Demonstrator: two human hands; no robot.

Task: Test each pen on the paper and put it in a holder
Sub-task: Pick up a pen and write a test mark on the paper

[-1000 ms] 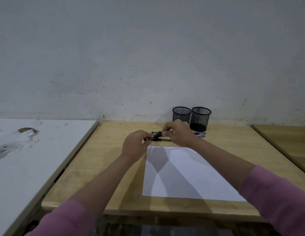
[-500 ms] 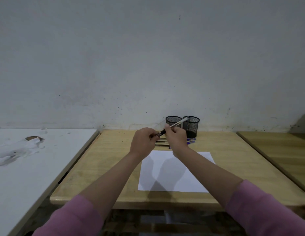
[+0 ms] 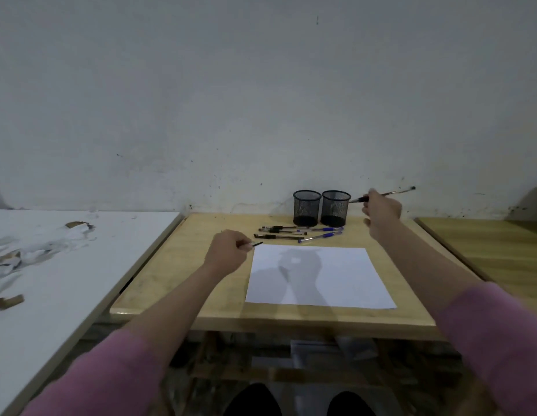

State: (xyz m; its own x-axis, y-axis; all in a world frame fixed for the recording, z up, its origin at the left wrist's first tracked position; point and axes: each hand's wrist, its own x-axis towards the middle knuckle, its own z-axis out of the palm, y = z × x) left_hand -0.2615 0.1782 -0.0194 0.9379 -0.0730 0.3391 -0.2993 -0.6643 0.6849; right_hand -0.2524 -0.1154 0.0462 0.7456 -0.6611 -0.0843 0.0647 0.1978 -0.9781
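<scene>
So the right hand [image 3: 381, 210] is up in the air just to the right of the two mesh holders [image 3: 321, 208], fingers curled around a pen [image 3: 387, 193]. The pen's dark tip end pokes out to the left of the grip toward the nearer holder's rim, and the long pale barrel sticks out to the right, tilted slightly up. It's not touching the holder as far as I can tell.

The left hand [image 3: 228, 253] sits lower, just off the left edge of the paper [image 3: 336, 277], pinching a small dark cap [image 3: 256, 244] that points out past the fingertips toward the sheet's top left corner.

Between the two hands, on the wooden table [image 3: 177, 274], there's a little pile of loose pens [image 3: 297, 233], some black, some blue, lying in front of the holders and just beyond the far edge of the paper. Both holders look empty from here, though I can't see all the way in.
</scene>
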